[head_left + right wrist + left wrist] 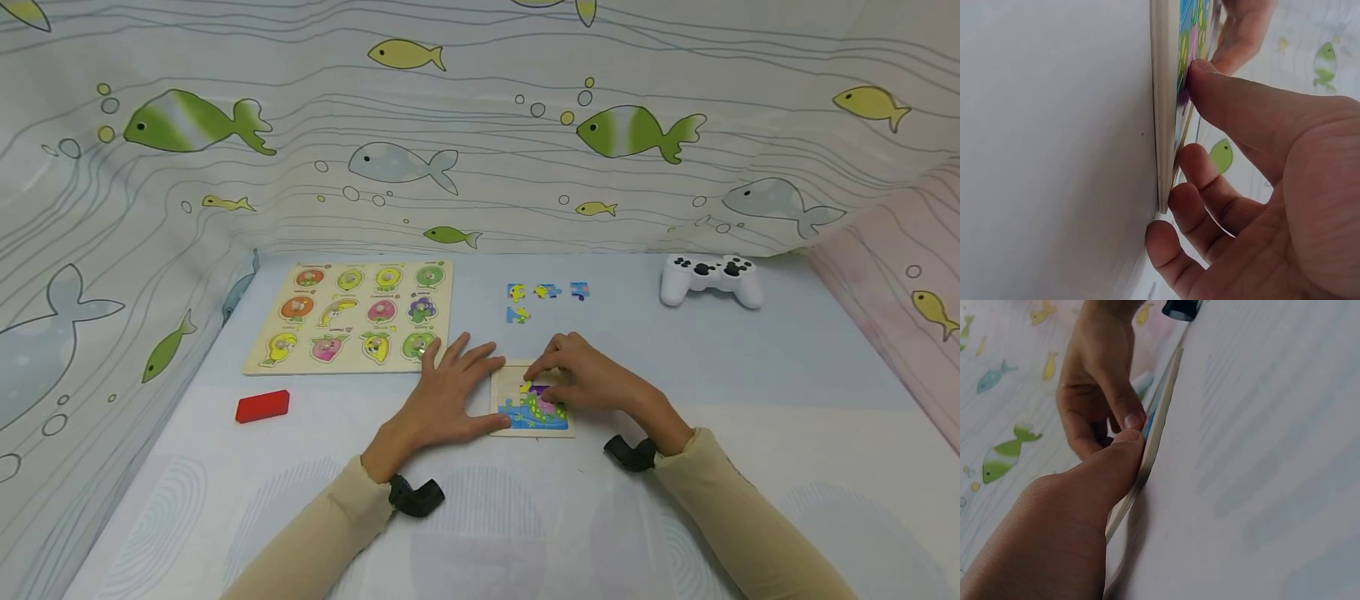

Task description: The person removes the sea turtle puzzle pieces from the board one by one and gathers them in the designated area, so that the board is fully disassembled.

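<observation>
A small wooden jigsaw board (532, 434) lies in front of me, its lower part filled with blue, green and pink picture pieces. My left hand (447, 398) is spread at its left side, thumb on the lower left edge and fingertips by the upper left corner. In the left wrist view the left thumb (1124, 465) presses on the frame's rim. My right hand (592, 375) is over the board's right part, thumb and index finger pinching a purple and yellow puzzle piece (536, 389). Its thumb (1210, 87) touches the picture surface in the right wrist view; the fingers partly hide the piece.
Several loose puzzle pieces (517, 314) lie behind the board. A wooden fruit puzzle (352, 317) is at the back left, near my left fingertips. A red block (262, 406) lies at left, a white game controller (711, 281) at back right. Fish-printed cloth (480, 125) rises behind.
</observation>
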Demonstrator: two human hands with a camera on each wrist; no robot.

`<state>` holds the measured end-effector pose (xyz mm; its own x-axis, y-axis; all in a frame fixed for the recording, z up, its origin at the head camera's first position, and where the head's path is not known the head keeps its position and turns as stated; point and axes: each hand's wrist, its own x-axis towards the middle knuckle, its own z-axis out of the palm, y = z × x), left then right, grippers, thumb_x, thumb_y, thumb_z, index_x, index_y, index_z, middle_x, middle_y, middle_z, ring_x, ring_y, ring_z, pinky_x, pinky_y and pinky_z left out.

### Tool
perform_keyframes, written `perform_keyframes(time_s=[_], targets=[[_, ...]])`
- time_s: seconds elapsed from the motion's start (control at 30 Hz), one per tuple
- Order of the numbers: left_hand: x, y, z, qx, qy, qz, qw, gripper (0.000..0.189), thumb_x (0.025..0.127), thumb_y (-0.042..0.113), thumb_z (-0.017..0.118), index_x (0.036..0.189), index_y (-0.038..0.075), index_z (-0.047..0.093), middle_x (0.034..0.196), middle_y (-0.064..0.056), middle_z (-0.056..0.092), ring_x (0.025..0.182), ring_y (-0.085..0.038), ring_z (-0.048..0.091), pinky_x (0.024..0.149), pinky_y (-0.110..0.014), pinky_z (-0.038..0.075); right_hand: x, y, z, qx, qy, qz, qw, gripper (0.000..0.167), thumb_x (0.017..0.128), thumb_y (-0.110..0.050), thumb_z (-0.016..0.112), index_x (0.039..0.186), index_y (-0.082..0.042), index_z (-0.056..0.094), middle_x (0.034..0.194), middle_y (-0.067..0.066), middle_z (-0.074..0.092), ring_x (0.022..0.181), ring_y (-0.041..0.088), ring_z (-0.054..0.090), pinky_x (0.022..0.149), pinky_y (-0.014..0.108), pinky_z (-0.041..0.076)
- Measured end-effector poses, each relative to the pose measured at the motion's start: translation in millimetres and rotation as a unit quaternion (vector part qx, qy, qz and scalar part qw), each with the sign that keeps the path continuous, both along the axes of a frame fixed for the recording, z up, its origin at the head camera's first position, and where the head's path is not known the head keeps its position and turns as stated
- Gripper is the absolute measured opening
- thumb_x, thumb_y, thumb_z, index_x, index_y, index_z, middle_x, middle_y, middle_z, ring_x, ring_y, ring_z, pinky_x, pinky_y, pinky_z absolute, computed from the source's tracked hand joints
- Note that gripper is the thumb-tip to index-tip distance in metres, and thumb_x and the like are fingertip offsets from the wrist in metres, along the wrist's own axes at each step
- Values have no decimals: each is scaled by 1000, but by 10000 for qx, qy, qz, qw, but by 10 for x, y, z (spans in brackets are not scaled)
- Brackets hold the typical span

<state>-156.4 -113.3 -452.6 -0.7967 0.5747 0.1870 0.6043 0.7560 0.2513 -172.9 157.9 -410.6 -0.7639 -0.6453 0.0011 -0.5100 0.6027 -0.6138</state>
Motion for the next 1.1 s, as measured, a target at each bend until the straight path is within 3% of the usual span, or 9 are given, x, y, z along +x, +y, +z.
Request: perform_keyframes(time_s=[0.67, 1.1], targets=[[-1, 6, -2, -17, -81, 6, 10000, 83, 82, 73, 63, 150, 27, 50, 161, 1, 43, 155, -38, 26, 120, -70, 8, -2, -19, 17, -145, -170, -19, 9997, 27, 87, -18, 81, 114, -19, 76, 110, -4, 72, 100, 16, 54, 83, 31, 42], [5, 5, 9, -16, -58, 3, 10000, 83, 82, 73, 63, 150, 27, 50, 161, 1, 44, 155, -39, 27, 120, -70, 9, 21, -54, 44, -172, -370, 126, 9991, 35, 86, -15, 82, 119, -14, 72, 108, -4, 69, 101, 16, 58, 89, 33, 49]])
